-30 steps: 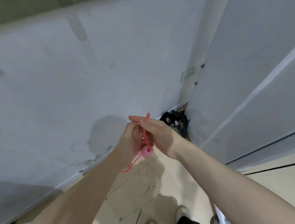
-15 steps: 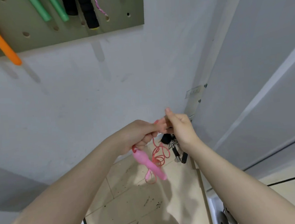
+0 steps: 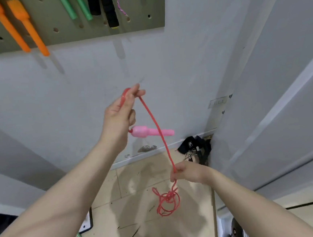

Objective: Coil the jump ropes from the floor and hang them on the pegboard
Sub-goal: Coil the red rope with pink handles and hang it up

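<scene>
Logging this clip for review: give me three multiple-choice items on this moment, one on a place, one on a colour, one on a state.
1. Where does the tangle of rope hang?
A. Below the right hand
B. Above the left hand
C. On the pegboard

2. What colour is the handle by the left hand?
A. Green
B. Pink
C. Black

3. What is the right hand doing?
A. Resting open
B. Gripping the handle
C. Pinching the rope

Answers:
1 A: the knotted loops dangle just under the right hand, over the floor.
2 B: the handle beside the left hand is pink; the green, orange and black ones hang on the pegboard.
3 C: the right fingers close on the rope, which runs up to the raised left hand.
</scene>
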A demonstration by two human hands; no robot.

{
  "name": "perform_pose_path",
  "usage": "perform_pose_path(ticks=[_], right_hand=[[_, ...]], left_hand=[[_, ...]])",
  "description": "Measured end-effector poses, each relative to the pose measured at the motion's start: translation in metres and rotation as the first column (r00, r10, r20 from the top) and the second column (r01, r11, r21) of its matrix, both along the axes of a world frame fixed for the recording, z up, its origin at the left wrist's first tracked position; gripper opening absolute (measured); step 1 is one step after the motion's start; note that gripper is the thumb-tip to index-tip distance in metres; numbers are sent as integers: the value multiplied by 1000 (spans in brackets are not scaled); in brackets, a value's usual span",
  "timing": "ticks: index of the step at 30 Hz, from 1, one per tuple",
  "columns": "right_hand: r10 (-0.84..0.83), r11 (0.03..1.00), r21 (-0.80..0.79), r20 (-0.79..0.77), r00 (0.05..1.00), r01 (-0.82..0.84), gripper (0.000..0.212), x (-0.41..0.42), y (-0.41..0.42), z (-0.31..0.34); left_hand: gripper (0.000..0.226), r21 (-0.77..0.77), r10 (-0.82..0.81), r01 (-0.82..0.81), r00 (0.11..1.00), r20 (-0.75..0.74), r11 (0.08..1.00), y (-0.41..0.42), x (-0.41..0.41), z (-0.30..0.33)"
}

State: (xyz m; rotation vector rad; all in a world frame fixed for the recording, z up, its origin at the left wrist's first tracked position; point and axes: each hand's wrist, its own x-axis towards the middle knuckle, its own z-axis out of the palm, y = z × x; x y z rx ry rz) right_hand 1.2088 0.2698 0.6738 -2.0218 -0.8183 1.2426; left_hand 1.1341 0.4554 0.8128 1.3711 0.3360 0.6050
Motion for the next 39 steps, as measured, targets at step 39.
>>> perform_pose_path(ticks=[39], right_hand=[[-215,945,179,-295,931,275,31,7,-39,102]], left_hand=[[39,-295,-34,-97,913,-407,951,-117,-9,-60]])
